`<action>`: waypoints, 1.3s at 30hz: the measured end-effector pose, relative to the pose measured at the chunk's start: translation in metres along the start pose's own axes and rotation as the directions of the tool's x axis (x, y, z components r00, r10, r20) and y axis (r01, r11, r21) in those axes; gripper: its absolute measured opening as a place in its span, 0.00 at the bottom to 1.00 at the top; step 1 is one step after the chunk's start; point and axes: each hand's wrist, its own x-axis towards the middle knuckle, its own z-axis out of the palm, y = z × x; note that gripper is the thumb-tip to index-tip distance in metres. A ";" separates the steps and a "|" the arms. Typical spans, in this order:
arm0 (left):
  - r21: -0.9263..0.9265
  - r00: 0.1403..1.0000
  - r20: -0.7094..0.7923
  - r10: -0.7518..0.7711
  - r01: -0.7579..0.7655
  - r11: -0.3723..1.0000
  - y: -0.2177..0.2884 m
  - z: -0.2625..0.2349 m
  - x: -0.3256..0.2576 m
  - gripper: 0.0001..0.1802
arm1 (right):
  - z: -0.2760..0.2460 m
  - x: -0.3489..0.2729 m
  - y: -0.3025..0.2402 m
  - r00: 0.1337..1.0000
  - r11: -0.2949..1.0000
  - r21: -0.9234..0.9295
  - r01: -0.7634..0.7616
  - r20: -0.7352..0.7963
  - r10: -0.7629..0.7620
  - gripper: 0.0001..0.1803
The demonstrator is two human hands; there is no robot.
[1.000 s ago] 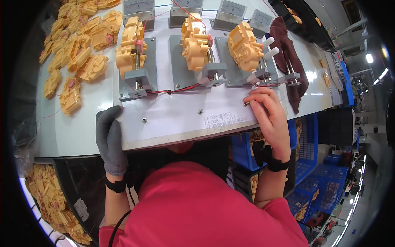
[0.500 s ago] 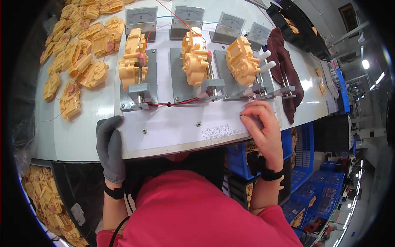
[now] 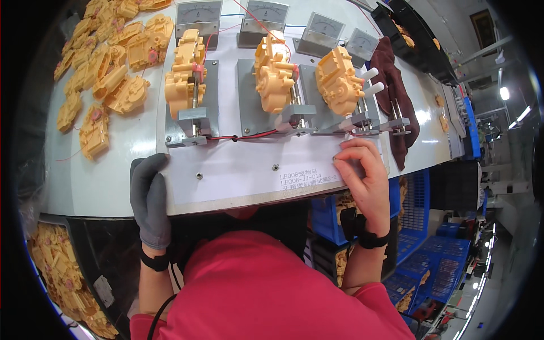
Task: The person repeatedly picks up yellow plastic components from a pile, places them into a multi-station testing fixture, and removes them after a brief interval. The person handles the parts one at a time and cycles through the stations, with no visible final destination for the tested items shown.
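Observation:
My left hand (image 3: pixel 150 198), in a grey glove, rests at the front left corner of the white-covered board (image 3: pixel 226 190). Its fingers are loosely bent, with the thumb apart and nothing visible in them. My bare right hand (image 3: pixel 365 175) lies on the board's front right part. Its thumb and fingertips come close together; a tiny speck shows at the thumb tip, too small to name. Three yellow plastic gearbox housings stand on grey fixtures beyond my hands: a left one (image 3: pixel 184 85), a middle one (image 3: pixel 273 79) and a right one (image 3: pixel 338 82).
Analog meters (image 3: pixel 198 18) line the back. Loose yellow housings (image 3: pixel 93 133) cover the table's left. At right are white-tipped rods (image 3: pixel 374 89), a dark brown cloth (image 3: pixel 391 73) and a black bin (image 3: pixel 416 37). Blue crates (image 3: pixel 436 255) stand below; red and black wires (image 3: pixel 249 136) join the fixtures.
The view has shifted slightly, so the fixtures sit a little higher and further right. Both hands keep nearly the same places and poses.

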 end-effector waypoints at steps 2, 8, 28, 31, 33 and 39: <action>-0.012 1.000 0.004 -0.003 0.003 1.000 -0.001 -0.001 0.000 0.18 | 0.000 0.000 -0.001 1.000 1.000 0.002 -0.002 0.002 0.002 0.07; 0.016 1.000 0.018 0.016 -0.017 1.000 0.002 -0.001 0.000 0.18 | -0.001 0.000 0.000 1.000 1.000 0.004 -0.017 -0.001 0.017 0.07; -0.011 1.000 0.007 0.011 -0.011 1.000 0.002 0.000 -0.001 0.17 | -0.002 0.001 -0.001 1.000 1.000 -0.017 -0.008 0.010 0.008 0.06; -0.015 1.000 0.005 0.012 -0.012 1.000 0.002 0.000 0.000 0.17 | -0.002 0.001 -0.001 1.000 1.000 -0.023 -0.009 0.012 0.009 0.06; -0.013 1.000 0.005 0.015 -0.015 1.000 0.002 0.000 0.000 0.17 | -0.002 0.001 -0.002 1.000 1.000 -0.026 -0.011 0.012 0.011 0.06; 0.006 0.999 0.016 0.032 -0.033 0.999 0.001 -0.001 0.000 0.17 | -0.002 0.000 0.002 1.000 1.000 -0.017 -0.013 0.015 0.013 0.08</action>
